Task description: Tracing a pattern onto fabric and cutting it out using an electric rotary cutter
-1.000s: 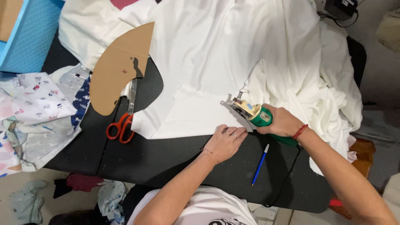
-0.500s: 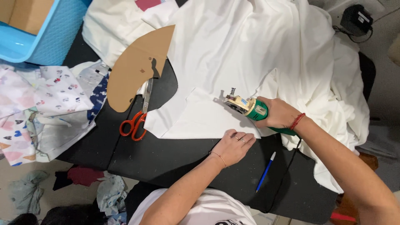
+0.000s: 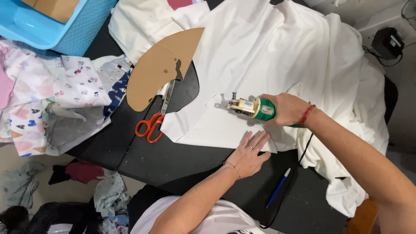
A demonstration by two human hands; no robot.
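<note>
White cloth (image 3: pixel 277 47) covers most of the upper middle and right of the head view, spread over a black desk (image 3: pixel 173 160). Its cut lower edge lies near the centre of the frame. On that edge sits a green cutter (image 3: pixel 253 108), just right of centre, with its metal head pointing left. The right hand (image 3: pixel 288 109) has its grip closed tight round the cutter's green body; a red band circles that wrist. The left hand (image 3: pixel 249 154) lies below the cutter, flat and open, fingers (image 3: pixel 258 139) spread and pressing on the cloth's lower edge, holding nothing.

Left of the cutter, red-handled scissors (image 3: pixel 154 119) lie on the desk, blades pointing up under a brown card pattern (image 3: pixel 162 67) in the upper middle-left. A blue pen (image 3: pixel 278 187) lies on the bare desk at lower right, beside a black cord (image 3: pixel 299 169) running down from the cutter. Printed fabric (image 3: pixel 52 99) is heaped at the left edge, and a blue basket (image 3: pixel 56 26) fills the upper left corner. Rag scraps (image 3: pixel 95 190) lie on the floor at lower left.
</note>
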